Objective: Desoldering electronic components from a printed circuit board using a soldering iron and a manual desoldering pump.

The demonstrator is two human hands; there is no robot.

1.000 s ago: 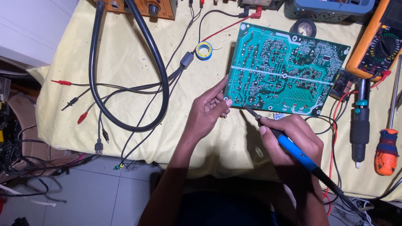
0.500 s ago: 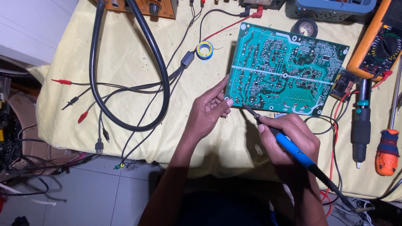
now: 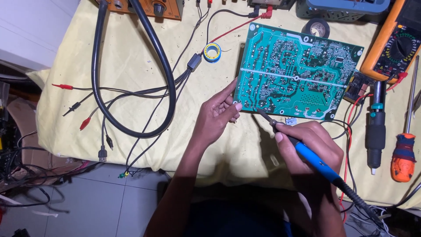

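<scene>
Head view looks down on my two hands at a counter [image 3: 131, 66] draped in yellow cloth. My right hand [image 3: 309, 147] has its grip closed around a blue-handled soldering iron [image 3: 307, 156], held like a pen, with the dark tip slanting up and left to the lower edge of a green circuit board [image 3: 298, 72]. I cannot tell whether the tip touches the board or just clears it. My left hand [image 3: 217, 114] rests at the board's lower left corner, its grip partly open, index finger stretched along the board's left edge and thumb near the bottom edge; it clamps nothing.

The board lies solder side up, right of centre on the counter. A small solder spool [image 3: 212, 52] with a blue and yellow rim sits just left of its top corner. A thick black cable [image 3: 169, 87] loops across the left half of the cloth, with thin leads and red clips near it. Right of the board lie an orange multimeter [image 3: 394, 44], a black desoldering pump [image 3: 376, 131] and an orange-handled screwdriver [image 3: 404, 156].
</scene>
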